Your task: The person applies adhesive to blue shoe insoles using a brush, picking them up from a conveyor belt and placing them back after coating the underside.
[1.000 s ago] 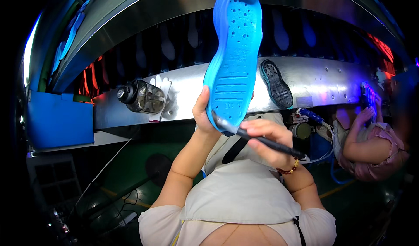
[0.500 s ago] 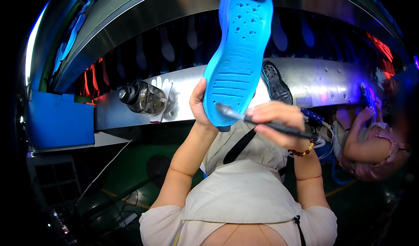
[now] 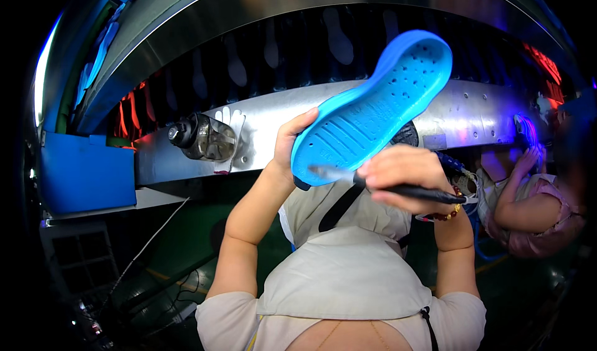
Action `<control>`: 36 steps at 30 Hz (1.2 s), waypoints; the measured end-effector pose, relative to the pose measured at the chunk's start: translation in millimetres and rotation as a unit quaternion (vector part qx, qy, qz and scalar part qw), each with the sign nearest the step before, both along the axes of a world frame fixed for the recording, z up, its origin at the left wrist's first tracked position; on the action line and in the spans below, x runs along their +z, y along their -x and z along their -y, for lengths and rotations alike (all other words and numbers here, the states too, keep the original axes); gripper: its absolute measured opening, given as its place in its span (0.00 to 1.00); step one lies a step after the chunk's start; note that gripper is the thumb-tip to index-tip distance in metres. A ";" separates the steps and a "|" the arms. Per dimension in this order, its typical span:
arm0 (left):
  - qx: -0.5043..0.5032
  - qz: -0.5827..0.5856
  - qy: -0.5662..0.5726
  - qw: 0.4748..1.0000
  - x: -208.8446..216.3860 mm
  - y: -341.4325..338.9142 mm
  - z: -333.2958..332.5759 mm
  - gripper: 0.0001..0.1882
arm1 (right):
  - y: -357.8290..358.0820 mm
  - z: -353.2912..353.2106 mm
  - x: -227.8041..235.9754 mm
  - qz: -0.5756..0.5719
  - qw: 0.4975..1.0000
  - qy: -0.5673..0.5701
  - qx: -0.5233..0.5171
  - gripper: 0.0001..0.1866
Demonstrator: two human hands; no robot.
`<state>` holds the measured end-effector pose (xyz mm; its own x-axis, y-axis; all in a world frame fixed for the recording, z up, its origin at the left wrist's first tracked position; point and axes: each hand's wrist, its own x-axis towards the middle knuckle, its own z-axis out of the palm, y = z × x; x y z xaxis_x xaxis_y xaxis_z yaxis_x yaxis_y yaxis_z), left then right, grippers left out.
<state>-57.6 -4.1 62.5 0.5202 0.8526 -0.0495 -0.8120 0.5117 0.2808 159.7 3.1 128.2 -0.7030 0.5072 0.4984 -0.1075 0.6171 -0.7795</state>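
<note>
A bright blue shoe sole (image 3: 357, 124) is tilted in front of me, its heel end low and its holed toe end up to the right. My left hand (image 3: 292, 142) grips it by the heel edge, thumb at the side. Closed around the black handle of a brush (image 3: 429, 193) is my right hand (image 3: 404, 172). The brush's pale, blurred tip lies over the heel area inside the rim; whether it touches the surface I cannot tell. Behind the blue sole, a dark sole (image 3: 407, 134) on the metal ledge (image 3: 267, 117) is mostly covered.
On the ledge at left stand a dark clear bottle (image 3: 212, 140) and a white glove (image 3: 235, 126). Soles hang or lie in a dark row (image 3: 339, 37) beyond. A blue box (image 3: 87, 170) is far left. At right sits another person (image 3: 528, 214), hands near purple-lit items.
The blue sole has turned clockwise, its toe end swinging right and down nearer me. My right hand and the brush have shifted slightly right and lower.
</note>
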 end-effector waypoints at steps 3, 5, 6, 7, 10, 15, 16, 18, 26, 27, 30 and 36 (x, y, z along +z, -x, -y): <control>-0.065 -0.088 0.019 0.994 8.5 -0.7 -8.2 0.27 | 3.0 6.5 -9.6 0.079 0.994 -0.065 0.042 0.09; -0.064 -0.125 0.022 0.990 16.2 -0.6 -3.4 0.27 | 0.1 5.3 -3.9 0.118 0.986 -0.095 0.064 0.08; -0.080 -0.160 0.031 0.983 21.2 0.1 -2.8 0.28 | -2.7 0.3 -2.1 0.132 0.980 -0.092 0.116 0.07; -0.096 -0.193 0.040 0.976 24.2 0.2 -1.6 0.28 | -5.7 -1.4 0.8 0.146 0.971 -0.089 0.167 0.07; -0.120 -0.241 0.055 0.962 28.9 -1.6 -0.1 0.29 | -12.0 0.2 -4.3 0.131 0.988 -0.029 0.079 0.07; -0.181 -0.333 0.060 0.923 32.8 0.2 5.8 0.29 | -15.6 4.2 6.9 0.252 0.946 -0.157 0.132 0.09; -0.176 -0.341 0.066 0.921 33.9 2.0 6.7 0.30 | -19.1 -1.1 8.7 0.239 0.953 -0.124 0.141 0.08; -0.174 -0.341 0.073 0.921 43.6 3.2 10.1 0.31 | -20.4 -6.0 11.7 0.194 0.973 -0.066 0.107 0.07; -0.158 -0.395 0.047 0.904 27.3 8.5 9.1 0.34 | -28.1 -11.9 14.2 0.334 0.927 -0.071 0.157 0.06; -0.161 -0.395 0.047 0.903 32.3 9.9 11.0 0.34 | -29.0 -14.1 2.2 0.188 0.973 -0.071 0.110 0.08; -0.170 -0.408 0.022 0.897 32.1 8.6 8.9 0.33 | -38.2 -22.8 -14.7 0.237 0.962 -0.087 0.100 0.10; -0.111 -0.410 0.064 0.903 28.9 16.0 16.7 0.35 | -42.6 -25.6 -1.5 0.217 0.972 -0.011 0.084 0.09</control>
<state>-73.6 -20.8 91.4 0.4217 0.6916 -0.5864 -0.2315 0.7074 0.6678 202.3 28.7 126.7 -0.9219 0.3591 0.1454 0.1280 0.6365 -0.7606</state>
